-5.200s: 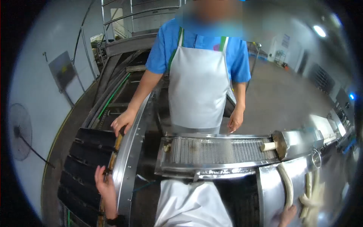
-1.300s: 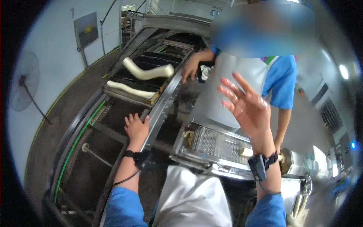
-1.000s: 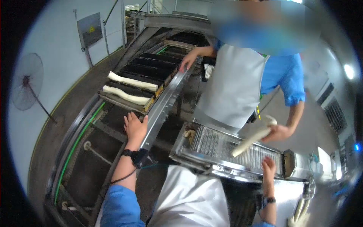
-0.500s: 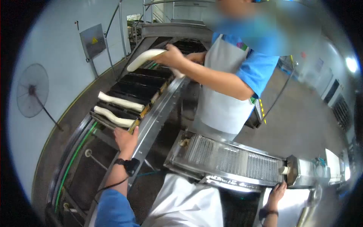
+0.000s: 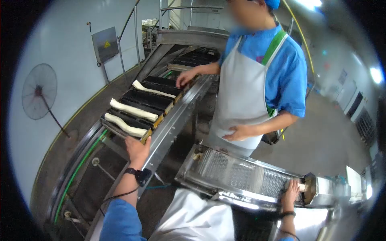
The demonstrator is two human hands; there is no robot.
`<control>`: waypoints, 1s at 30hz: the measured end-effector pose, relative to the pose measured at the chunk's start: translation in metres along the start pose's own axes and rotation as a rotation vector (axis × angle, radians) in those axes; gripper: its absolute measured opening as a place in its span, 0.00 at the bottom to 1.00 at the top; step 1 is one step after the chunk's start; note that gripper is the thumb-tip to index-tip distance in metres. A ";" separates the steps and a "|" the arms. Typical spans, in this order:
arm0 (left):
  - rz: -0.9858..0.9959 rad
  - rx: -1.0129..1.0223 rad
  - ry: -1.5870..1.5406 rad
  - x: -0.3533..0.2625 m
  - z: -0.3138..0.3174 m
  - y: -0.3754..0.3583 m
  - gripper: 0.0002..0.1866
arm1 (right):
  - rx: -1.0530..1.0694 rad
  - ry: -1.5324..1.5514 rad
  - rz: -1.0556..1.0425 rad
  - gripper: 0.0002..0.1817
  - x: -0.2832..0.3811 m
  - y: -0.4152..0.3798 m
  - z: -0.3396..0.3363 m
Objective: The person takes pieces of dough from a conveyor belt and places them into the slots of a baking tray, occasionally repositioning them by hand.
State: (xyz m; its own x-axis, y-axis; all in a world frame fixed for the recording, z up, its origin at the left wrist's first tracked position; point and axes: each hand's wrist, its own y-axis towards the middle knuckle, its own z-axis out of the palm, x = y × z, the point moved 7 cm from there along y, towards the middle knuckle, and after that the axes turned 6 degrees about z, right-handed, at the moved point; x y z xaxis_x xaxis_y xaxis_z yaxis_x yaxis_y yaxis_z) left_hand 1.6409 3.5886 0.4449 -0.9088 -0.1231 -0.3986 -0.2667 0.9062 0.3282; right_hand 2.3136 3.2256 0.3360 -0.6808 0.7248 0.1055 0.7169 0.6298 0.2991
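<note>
Right hand (image 5: 290, 192) on the mesh conveyor (image 5: 237, 173), fingers curled loosely around the dough log (image 5: 301, 187) emerging from the extruder outlet (image 5: 310, 188) at 3 o'clock; grip not fully closed. Left hand (image 5: 137, 148) open, palm resting at the near edge of the black baking tray (image 5: 136, 107) against the steel rail (image 5: 177, 116), touching no dough. At 12 o'clock, dough strips (image 5: 132, 110) in the tray channels; beyond, a co-worker's hand (image 5: 185, 76). Dough likely soft, stretchy, tacky: best cradled along its length, not pinched.
</note>
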 end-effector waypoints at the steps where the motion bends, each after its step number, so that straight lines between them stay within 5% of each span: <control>1: 0.006 -0.005 -0.002 -0.001 0.000 -0.001 0.57 | 0.032 -0.031 -0.043 0.30 0.012 0.000 -0.009; 8: 0.022 -0.027 -0.055 -0.004 -0.009 -0.006 0.55 | 0.198 -0.255 -0.176 0.13 0.027 0.014 -0.010; 16: -0.017 0.055 -0.074 -0.005 -0.011 -0.007 0.53 | 0.195 -0.362 -0.081 0.16 0.045 -0.015 -0.041; 19: -0.040 0.079 -0.076 -0.004 -0.015 -0.008 0.53 | 0.202 0.168 0.032 0.21 0.043 0.009 -0.055; 21: -0.024 0.068 -0.078 -0.003 -0.015 -0.009 0.54 | 0.280 0.656 0.062 0.08 0.047 0.054 -0.065; 23: -0.024 0.047 -0.073 0.000 -0.008 -0.009 0.54 | 0.169 1.076 -0.063 0.12 0.098 0.077 -0.135; 24: -0.014 0.019 -0.074 0.000 -0.009 -0.008 0.54 | 0.120 1.238 0.078 0.15 0.136 0.067 -0.185; 26: -0.010 0.027 -0.079 0.001 -0.008 -0.007 0.55 | 0.240 1.405 -0.061 0.17 0.183 0.098 -0.230; 30: 0.001 -0.007 -0.096 -0.001 -0.012 -0.008 0.54 | 0.611 1.994 -0.660 0.28 0.332 0.073 -0.333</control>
State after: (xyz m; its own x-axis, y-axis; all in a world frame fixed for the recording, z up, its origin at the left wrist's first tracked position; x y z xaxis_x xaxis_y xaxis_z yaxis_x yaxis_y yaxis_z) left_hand 1.6396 3.5771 0.4527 -0.8744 -0.0827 -0.4781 -0.2683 0.9034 0.3344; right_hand 2.0899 3.4190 0.7089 0.2894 -0.4765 0.8302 0.0536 0.8740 0.4829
